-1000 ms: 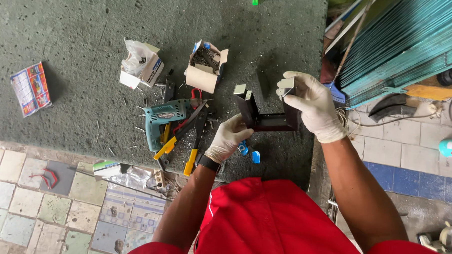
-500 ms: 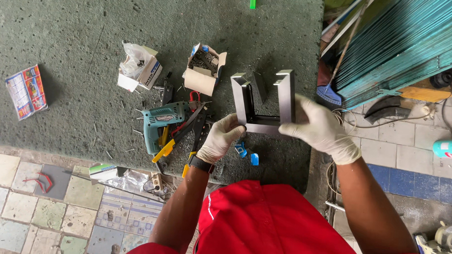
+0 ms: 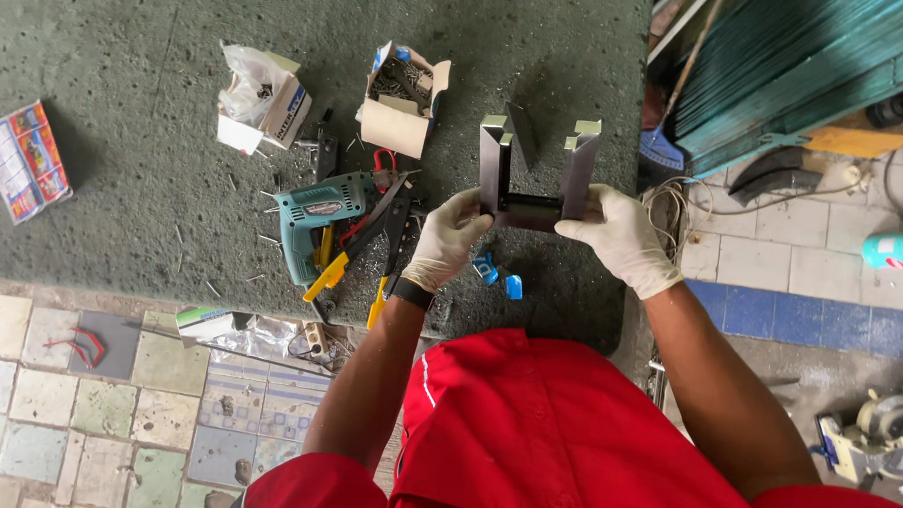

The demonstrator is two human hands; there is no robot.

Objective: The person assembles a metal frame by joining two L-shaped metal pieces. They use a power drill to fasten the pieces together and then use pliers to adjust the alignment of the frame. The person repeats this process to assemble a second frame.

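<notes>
Both gloved hands — left hand [image 3: 450,239], right hand [image 3: 617,235] — grip (fingers curled) metal bracket [image 3: 536,177].

Head cam, steep top-down, close

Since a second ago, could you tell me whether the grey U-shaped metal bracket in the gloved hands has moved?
Yes. The grey U-shaped metal bracket has turned prongs-up and shifted slightly toward the open cardboard box of screws, held by both hands.

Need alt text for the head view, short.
Two gloved hands, left hand and right hand, hold a U-shaped grey metal bracket upright over a green mat. A teal electric drill and open cardboard boxes lie left.
</notes>
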